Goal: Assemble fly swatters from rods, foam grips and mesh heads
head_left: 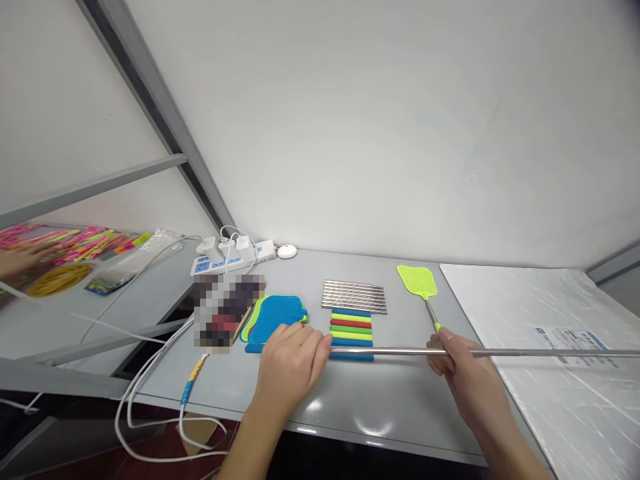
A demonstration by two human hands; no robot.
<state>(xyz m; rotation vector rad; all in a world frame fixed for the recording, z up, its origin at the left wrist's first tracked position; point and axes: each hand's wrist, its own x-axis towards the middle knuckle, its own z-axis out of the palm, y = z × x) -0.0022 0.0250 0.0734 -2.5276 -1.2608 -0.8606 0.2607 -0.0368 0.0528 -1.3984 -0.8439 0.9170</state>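
A long thin metal rod [400, 351] runs level above the near part of the table, with a blue handle [254, 348] at its left end. My left hand [291, 357] is wrapped round that handle. Farther along, my right hand [457, 360] grips the rod between thumb and fingers. Just beyond my right hand lies a yellow-green fly swatter [418, 281] with a short metal shaft; its lower end is hidden by the hand, and I cannot tell if they touch. Several swatter heads, blue on top [280, 315], lie stacked beside my left hand.
Several metal rods [354, 295] lie side by side behind a row of coloured handles [351, 327]. A white wrapped sheet [520, 300] covers the right side. At left are a power strip [233, 259], white cables and a blurred-out object. Another person's hand [30, 260] is at the far left.
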